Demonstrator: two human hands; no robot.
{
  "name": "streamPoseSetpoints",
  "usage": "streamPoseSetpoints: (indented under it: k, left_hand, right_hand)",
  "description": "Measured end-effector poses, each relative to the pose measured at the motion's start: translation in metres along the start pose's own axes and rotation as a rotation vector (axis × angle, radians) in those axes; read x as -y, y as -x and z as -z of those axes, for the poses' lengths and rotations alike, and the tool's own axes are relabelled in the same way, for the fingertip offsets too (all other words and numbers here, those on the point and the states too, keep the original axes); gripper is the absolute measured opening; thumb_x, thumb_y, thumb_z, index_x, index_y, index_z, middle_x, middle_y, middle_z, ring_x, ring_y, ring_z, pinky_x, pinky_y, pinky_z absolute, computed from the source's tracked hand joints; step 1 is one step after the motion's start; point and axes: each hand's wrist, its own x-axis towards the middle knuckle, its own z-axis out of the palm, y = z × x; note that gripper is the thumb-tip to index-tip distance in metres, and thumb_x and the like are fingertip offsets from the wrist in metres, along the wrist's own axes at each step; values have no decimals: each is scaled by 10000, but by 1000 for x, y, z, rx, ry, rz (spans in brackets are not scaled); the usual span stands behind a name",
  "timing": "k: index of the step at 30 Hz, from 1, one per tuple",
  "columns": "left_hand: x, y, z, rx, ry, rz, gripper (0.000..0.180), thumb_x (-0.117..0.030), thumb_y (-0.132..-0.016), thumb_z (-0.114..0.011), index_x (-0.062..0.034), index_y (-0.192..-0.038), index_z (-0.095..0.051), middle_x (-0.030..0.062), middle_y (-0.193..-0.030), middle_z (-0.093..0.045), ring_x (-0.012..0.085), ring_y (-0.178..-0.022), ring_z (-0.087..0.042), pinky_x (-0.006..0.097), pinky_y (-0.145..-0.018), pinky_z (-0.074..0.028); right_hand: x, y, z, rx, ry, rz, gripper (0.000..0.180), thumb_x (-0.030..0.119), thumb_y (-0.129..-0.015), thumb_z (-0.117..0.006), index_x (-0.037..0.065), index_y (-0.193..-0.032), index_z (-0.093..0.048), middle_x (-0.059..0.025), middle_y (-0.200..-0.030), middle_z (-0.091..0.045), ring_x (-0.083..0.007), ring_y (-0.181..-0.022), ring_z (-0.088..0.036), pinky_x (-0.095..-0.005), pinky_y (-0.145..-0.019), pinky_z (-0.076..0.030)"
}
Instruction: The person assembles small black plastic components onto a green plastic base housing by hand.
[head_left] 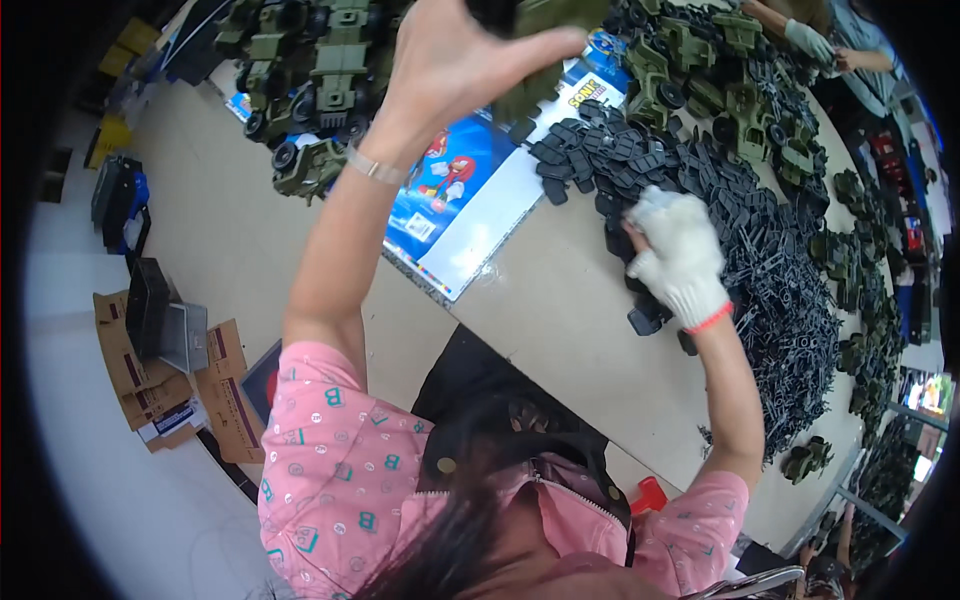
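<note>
At the top edge my left hand (440,75), bare, has its thumb stretched over a large, blurred olive-green toy vehicle part (545,85) and seems to grip it. The other fingers run out of the picture. My right hand (682,255) wears a white knitted glove with the thumb tip bare. Its fingers are curled at the edge of a heap of flat black plastic pieces (610,150), and what they hold, if anything, is hidden. A few loose black pieces (648,318) lie beside the glove.
Olive toy vehicles (340,65) crowd the far left, with more (745,120) at far right. Printed blue sheets (455,190) lie on the table (560,310). Thin black parts (775,310) are heaped right of my arm. Cardboard (140,350) stands at left. Another person's gloved hand (808,40) shows far right.
</note>
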Motion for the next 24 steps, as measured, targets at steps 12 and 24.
streamPoseSetpoints:
  k: [12, 24]
  left_hand:
    - [31, 235, -63, 227, 583, 915, 876, -519, -865, -815, 30, -1419, -418, 120, -1147, -619, 182, -1004, -659, 314, -670, -569]
    - [39, 190, -41, 412, -271, 178, 588, -543, -937, -685, -27, -1219, -676, 172, -1048, -670, 361, -897, -699, 435, -800, -557]
  right_hand:
    - [41, -103, -59, 106, 169, 80, 248, 261, -873, -701, 66, -1017, -755, -174, -1089, -714, -375, -1063, -693, -474, -935, -559]
    - [51, -124, -38, 141, 167, -93, 369, 370, -876, -713, 62, -1072, -764, -209, -1137, -724, -387, -1082, -695, -472, -949, -552]
